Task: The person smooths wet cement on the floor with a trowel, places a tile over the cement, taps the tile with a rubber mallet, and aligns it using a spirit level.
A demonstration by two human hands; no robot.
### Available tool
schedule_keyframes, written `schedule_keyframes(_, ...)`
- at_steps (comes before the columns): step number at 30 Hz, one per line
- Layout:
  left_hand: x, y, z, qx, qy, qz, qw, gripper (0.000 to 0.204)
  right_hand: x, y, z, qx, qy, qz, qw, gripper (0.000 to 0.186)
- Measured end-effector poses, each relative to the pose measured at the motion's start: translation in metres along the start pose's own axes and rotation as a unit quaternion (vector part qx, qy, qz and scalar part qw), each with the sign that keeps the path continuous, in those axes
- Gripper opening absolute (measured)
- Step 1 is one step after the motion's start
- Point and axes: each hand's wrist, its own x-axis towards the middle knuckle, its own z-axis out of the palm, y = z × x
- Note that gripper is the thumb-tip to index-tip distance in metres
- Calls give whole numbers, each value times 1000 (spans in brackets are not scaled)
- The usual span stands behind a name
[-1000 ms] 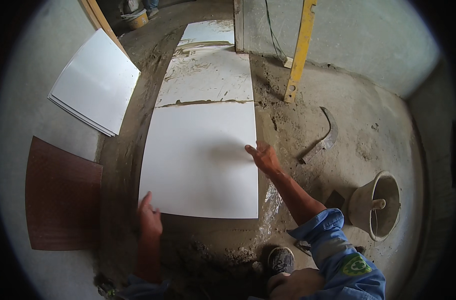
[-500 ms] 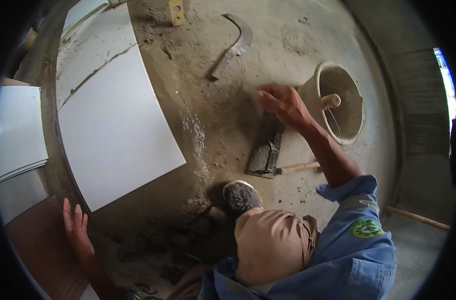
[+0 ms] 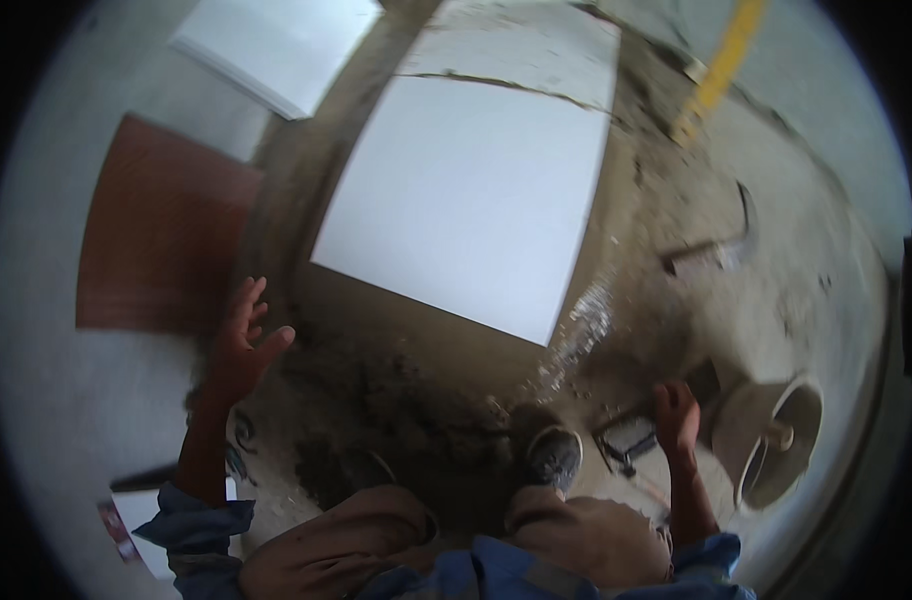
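Observation:
My left hand (image 3: 241, 345) hangs over the muddy ground near a reddish-brown tile (image 3: 166, 230), fingers spread and holding nothing I can see. My right hand (image 3: 679, 415) has its fingers curled in; whether something small is inside is hidden. Below and beside it lies a dark metal tool with a flat blade (image 3: 631, 437), partly covered by the hand. Ahead, between my hands, a large white tile (image 3: 466, 190) lies on the mortar bed. To the right stands a bucket (image 3: 751, 440) with a rounded handle end (image 3: 779, 434) showing inside.
A stack of white tiles (image 3: 286, 50) sits at the far left. On the right lie a curved sickle-like blade (image 3: 711, 255) and a yellow spirit level (image 3: 721, 75). Pale granules (image 3: 586, 325) are strewn beside the white tile. A white box-like item (image 3: 141, 530) is at lower left.
The view has swung left, so the white tile now sits in the middle. My right hand has drawn back from near the bucket toward me. My left hand remains spread.

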Motion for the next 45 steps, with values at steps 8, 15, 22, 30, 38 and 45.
schedule_keyframes(8,-34,-37,-9,-80,55,-70,993,87,-57,238,-24,-311,98,90,941,51)
schedule_keyframes(15,69,15,49,56,-79,232,968,83,-107,234,-15,-266,-98,334,899,59)
schedule_keyframes(22,193,90,146,334,-178,174,909,101,-159,221,-3,-288,-50,-3,956,36)
schedule_keyframes(30,209,107,210,324,-159,88,928,131,-191,110,-7,314,295,474,768,15)
schedule_keyframes(38,207,97,204,305,-140,95,937,130,-88,-91,-5,248,18,260,933,21)
schedule_keyframes(45,205,96,206,287,-127,95,945,133,52,-166,50,198,-90,-74,973,44)
